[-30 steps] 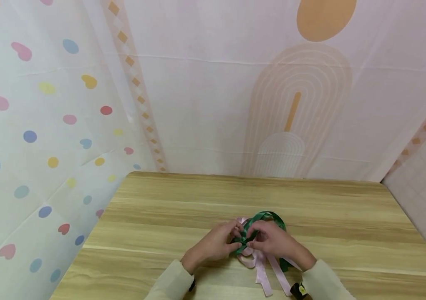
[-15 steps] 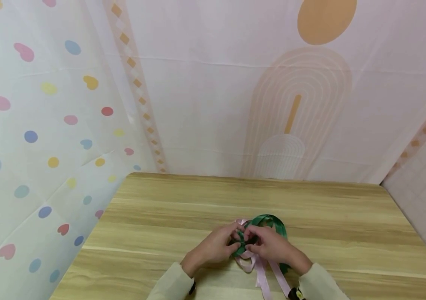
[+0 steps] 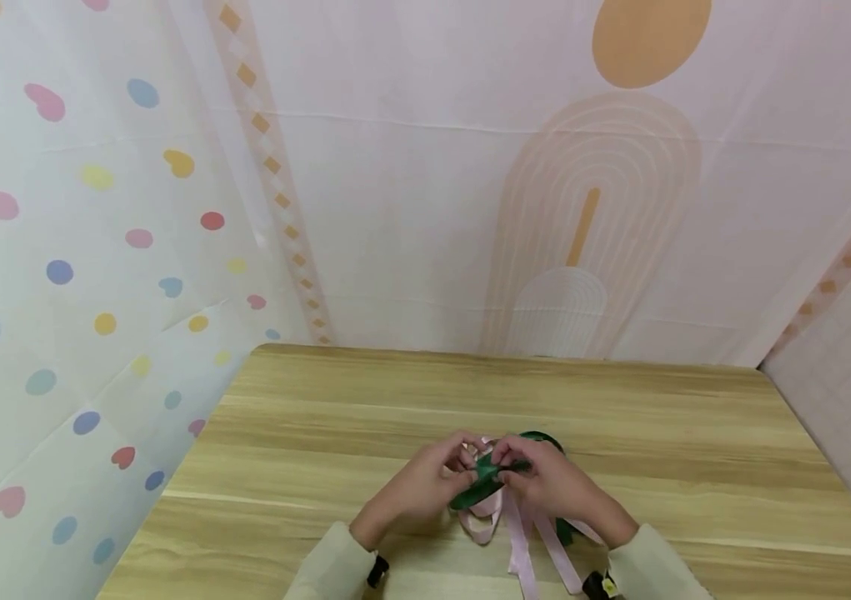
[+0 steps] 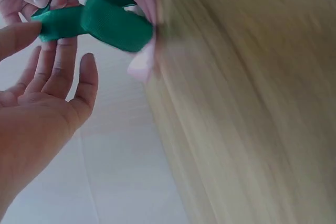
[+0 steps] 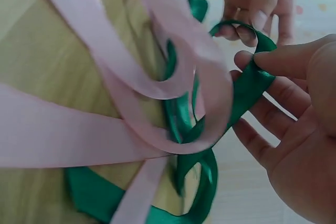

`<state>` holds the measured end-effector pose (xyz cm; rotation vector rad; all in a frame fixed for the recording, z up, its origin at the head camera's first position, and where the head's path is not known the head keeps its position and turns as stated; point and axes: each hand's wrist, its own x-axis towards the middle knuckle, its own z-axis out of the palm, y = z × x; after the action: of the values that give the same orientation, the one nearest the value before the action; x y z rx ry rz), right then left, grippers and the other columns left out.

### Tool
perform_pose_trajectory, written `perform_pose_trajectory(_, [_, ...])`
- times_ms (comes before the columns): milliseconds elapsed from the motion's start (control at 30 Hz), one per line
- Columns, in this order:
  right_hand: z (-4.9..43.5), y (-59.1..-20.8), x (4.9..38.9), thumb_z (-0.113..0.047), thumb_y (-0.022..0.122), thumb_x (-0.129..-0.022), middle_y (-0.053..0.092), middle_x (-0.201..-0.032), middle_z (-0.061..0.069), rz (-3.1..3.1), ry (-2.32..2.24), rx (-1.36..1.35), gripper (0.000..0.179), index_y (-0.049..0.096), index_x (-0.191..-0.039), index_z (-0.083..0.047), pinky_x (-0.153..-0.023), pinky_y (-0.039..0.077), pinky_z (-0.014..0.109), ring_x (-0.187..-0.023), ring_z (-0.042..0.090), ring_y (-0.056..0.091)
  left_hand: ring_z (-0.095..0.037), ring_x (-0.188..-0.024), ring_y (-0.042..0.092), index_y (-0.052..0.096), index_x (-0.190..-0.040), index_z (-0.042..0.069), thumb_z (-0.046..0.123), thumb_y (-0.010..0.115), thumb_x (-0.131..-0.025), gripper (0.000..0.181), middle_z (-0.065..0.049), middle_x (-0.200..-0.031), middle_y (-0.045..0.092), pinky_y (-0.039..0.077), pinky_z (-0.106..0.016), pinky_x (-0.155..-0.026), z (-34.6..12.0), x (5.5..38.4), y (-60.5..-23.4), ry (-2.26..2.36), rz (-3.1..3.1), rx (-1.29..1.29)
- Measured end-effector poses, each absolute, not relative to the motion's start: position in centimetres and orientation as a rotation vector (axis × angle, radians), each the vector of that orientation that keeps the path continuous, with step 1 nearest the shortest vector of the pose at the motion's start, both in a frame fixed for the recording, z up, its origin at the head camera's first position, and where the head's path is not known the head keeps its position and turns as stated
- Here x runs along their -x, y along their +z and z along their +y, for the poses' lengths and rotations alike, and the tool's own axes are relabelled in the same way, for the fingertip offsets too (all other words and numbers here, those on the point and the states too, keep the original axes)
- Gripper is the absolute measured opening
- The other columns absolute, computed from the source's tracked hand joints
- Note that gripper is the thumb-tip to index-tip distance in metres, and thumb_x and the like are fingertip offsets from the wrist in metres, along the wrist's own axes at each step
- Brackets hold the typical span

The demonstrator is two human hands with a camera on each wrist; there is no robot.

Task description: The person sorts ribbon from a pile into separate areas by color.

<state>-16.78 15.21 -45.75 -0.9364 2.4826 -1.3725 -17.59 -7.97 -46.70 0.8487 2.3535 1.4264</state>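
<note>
A glossy green ribbon [image 3: 487, 472] is held up between two hands above the table. My left hand [image 4: 52, 87] pinches it with thumb and fingertips, the little finger standing apart. From the other side my right hand [image 5: 294, 98] also pinches the green ribbon [image 5: 247, 90], thumb on top and fingers beneath. In the head view the left hand [image 3: 428, 477] and right hand [image 3: 548, 479] are close together. Loops of pale pink ribbon [image 5: 210, 77] hang beside and across the green one. Pink tails [image 3: 521, 542] trail toward the front edge.
A wood-grain table [image 3: 305, 433] spreads beneath the hands. Behind it hangs a pale patterned cloth [image 3: 410, 208], with a dotted cloth [image 3: 95, 250] on the left. Dark bands [image 3: 377, 571] show at the sleeve cuffs.
The green ribbon between the fingers has been lifted and turned; a wider strip of it now slants out below the left hand. The green loop behind the right hand has shrunk from view.
</note>
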Motion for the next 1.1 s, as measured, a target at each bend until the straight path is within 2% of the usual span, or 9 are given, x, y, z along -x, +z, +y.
perform_pose_trajectory(233, [15.7, -44.5, 17.0, -0.007, 0.064, -0.096, 0.067, -0.100, 0.002, 2.448, -1.482, 0.858, 0.013, 0.062, -0.108, -0.012, -0.081, 0.054, 0.030, -0.095, 0.015, 0.064, -0.014, -0.087, 0.061, 0.050, -0.134, 0.010, 0.001, 0.056, -0.098, 0.037, -0.005, -0.104, 0.062, 0.050, -0.024, -0.076, -7.9, 17.7, -45.8, 1.585, 2.254, -0.769])
perform_pose_trajectory(367, [16.0, -44.1, 17.3, -0.005, 0.063, -0.096, 0.068, -0.097, 0.009, 2.454, -1.541, 0.874, 0.012, 0.062, -0.107, -0.008, -0.078, 0.054, 0.031, -0.091, 0.017, 0.065, -0.014, -0.085, 0.061, 0.049, -0.134, 0.010, 0.003, 0.060, -0.096, 0.041, -0.008, -0.108, 0.063, 0.049, -0.022, -0.073, -7.7, 17.8, -45.4, 1.629, 2.221, -0.760])
perform_pose_trajectory(533, [16.4, -43.9, 17.4, -0.003, 0.063, -0.095, 0.068, -0.093, 0.009, 2.459, -1.585, 0.868, 0.011, 0.062, -0.106, -0.006, -0.078, 0.053, 0.031, -0.087, 0.021, 0.065, -0.017, -0.086, 0.059, 0.051, -0.133, 0.020, 0.013, 0.071, -0.092, 0.047, -0.003, -0.113, 0.064, 0.044, -0.024, -0.072, -7.6, 17.7, -44.9, 1.569, 2.307, -0.766])
perform_pose_trajectory(700, [16.7, -43.6, 17.4, -0.007, 0.063, -0.096, 0.067, -0.092, 0.007, 2.464, -1.602, 0.868, 0.010, 0.062, -0.106, -0.006, -0.074, 0.053, 0.029, -0.084, 0.020, 0.064, -0.019, -0.087, 0.058, 0.054, -0.130, 0.023, 0.009, 0.069, -0.092, 0.042, -0.001, -0.111, 0.067, 0.043, -0.026, -0.073, -7.5, 17.6, -44.8, 1.550, 2.416, -0.835])
perform_pose_trajectory(933, [17.3, -42.8, 17.3, -0.009, 0.063, -0.097, 0.065, -0.088, 0.006, 2.496, -1.629, 0.864, 0.009, 0.062, -0.106, -0.009, -0.069, 0.051, 0.027, -0.079, 0.017, 0.061, -0.011, -0.093, 0.062, 0.059, -0.122, 0.020, 0.002, 0.062, -0.095, 0.033, -0.003, -0.104, 0.072, 0.046, -0.035, -0.085, -7.7, 17.8, -44.9, 1.599, 2.560, -0.877])
perform_pose_trajectory(1100, [18.0, -42.0, 17.3, -0.007, 0.063, -0.097, 0.065, -0.088, 0.007, 2.514, -1.670, 0.843, 0.009, 0.062, -0.106, -0.007, -0.065, 0.048, 0.025, -0.076, 0.011, 0.058, -0.013, -0.098, 0.065, 0.062, -0.121, 0.019, 0.000, 0.061, -0.095, 0.032, 0.001, -0.103, 0.072, 0.050, -0.040, -0.090, -8.3, 18.1, -44.5, 1.642, 2.608, -0.865])
